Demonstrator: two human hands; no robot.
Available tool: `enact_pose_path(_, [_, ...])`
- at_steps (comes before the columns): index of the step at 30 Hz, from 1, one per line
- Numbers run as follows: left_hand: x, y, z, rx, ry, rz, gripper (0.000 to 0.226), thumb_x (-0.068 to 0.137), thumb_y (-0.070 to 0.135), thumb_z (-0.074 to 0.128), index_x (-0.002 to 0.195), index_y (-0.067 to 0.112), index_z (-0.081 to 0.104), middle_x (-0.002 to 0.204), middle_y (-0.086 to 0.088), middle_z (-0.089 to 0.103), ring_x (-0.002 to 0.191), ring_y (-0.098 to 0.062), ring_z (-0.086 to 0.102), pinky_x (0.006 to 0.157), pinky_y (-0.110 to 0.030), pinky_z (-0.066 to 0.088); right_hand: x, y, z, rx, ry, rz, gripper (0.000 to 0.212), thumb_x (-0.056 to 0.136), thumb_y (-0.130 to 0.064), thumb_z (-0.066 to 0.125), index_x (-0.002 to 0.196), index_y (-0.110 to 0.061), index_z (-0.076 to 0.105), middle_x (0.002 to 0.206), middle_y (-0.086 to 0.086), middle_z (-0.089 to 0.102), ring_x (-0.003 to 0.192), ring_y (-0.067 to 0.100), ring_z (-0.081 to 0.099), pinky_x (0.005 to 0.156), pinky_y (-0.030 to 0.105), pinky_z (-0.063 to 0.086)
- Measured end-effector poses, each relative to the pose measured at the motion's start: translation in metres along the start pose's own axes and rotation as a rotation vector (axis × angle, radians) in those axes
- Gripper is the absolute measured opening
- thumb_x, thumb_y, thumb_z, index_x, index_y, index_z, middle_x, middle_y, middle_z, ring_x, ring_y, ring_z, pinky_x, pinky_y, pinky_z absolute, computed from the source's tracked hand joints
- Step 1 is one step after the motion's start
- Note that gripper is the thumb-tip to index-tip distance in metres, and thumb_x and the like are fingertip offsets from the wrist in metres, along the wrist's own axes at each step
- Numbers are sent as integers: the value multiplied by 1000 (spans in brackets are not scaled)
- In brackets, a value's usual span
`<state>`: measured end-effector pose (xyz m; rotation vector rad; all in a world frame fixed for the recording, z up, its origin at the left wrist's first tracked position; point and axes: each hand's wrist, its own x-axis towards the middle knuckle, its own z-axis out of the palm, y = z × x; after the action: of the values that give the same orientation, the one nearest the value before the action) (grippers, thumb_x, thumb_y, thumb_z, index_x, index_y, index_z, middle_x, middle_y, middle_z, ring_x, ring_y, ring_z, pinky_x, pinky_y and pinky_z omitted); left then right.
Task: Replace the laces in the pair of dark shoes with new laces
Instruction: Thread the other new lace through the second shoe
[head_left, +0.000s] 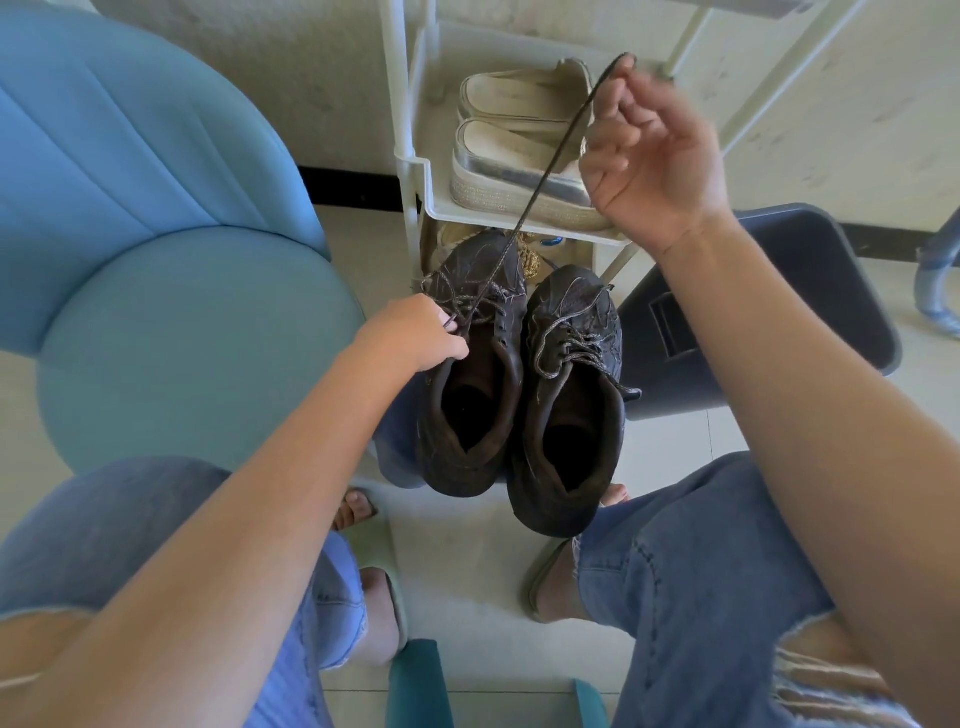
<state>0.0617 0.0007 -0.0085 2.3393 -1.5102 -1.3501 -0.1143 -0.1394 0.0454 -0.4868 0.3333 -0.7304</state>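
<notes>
Two dark shoes stand side by side on the floor between my knees. The left shoe (470, 410) has its grey speckled lace (540, 192) partly pulled out; the lace runs taut from the eyelets up to my raised right hand (652, 156), which pinches its end between the fingertips. My left hand (415, 335) rests at the left shoe's upper eyelets, its fingers closed on the other end of the lace. On the right shoe (569, 415) the grey lace is still threaded and lies loosely untied.
A white shoe rack (415, 171) stands just behind the shoes, with pale slip-on shoes (519, 150) on its shelf. A blue upholstered chair (156, 260) is at the left, a dark plastic bin (779, 312) at the right. My jeans-clad legs and sandalled feet frame the shoes.
</notes>
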Motion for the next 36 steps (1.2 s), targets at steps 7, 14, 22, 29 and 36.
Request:
enact_pose_path(7, [-3, 2, -3, -107, -32, -24, 32, 85, 26, 65, 115, 14, 62, 73, 4, 57, 55, -12, 42, 53, -20, 30, 1, 52, 13, -645, -61, 204, 14, 90, -11, 51, 84, -18, 62, 116, 5, 55, 123, 25, 50, 117, 42, 23])
enact_pose_path(14, [-4, 2, -3, -137, -43, -20, 30, 85, 28, 67, 114, 22, 60, 78, -7, 61, 68, -19, 58, 50, -20, 30, 8, 71, 10, -809, 40, 441, 10, 99, -3, 42, 95, -10, 49, 72, 5, 54, 44, 6, 43, 35, 14, 26])
enact_pose_path(22, [-2, 0, -3, -153, -45, -21, 32, 84, 29, 68, 112, 16, 62, 63, 2, 44, 53, -12, 39, 49, -20, 29, 4, 76, 5, -1676, -30, 698, 15, 93, -2, 51, 85, -11, 60, 53, -7, 66, 34, 6, 48, 38, 16, 28])
enact_pose_path(29, [0, -6, -5, -172, -21, 21, 37, 86, 35, 67, 118, 18, 64, 82, -3, 59, 57, -11, 44, 49, -20, 30, 7, 62, 5, -1560, -34, 652, 12, 91, -11, 64, 92, -1, 70, 70, -1, 69, 45, 6, 43, 48, 16, 34])
enact_pose_path(36, [0, -5, -3, -144, 17, 47, 14, 82, 26, 71, 92, 21, 64, 68, 0, 51, 65, -25, 44, 61, -23, 32, 1, 24, 23, -1114, -233, 475, 7, 88, -5, 57, 91, -9, 61, 74, -4, 68, 37, 0, 36, 43, 14, 28])
